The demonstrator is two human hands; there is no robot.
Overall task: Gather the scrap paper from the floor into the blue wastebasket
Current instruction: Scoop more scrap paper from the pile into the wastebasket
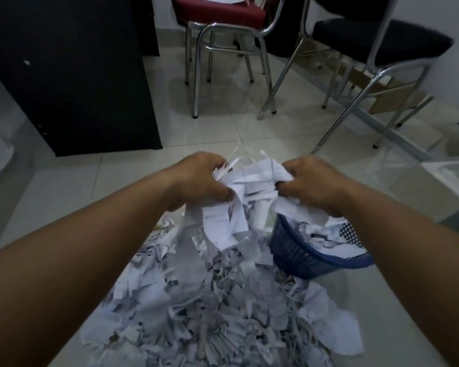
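Together the left hand (pixel 196 178) and right hand (pixel 310 181) have their grip clamped on one wad of scrap paper (pixel 249 186), bunching loose strips, above the floor pile (pixel 210 300) beside the blue wastebasket (pixel 302 256).

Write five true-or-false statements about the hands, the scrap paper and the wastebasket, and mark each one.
1. The left hand and right hand grip one bundle of scrap paper between them. True.
2. The blue wastebasket sits right of the paper pile on the floor. True.
3. The blue wastebasket is empty. False: paper scraps already lie inside it.
4. All the paper is off the floor. False: the large paper pile lies there.
5. The chair with the red seat lies tipped over. False: the red-seated chair stands on its legs.
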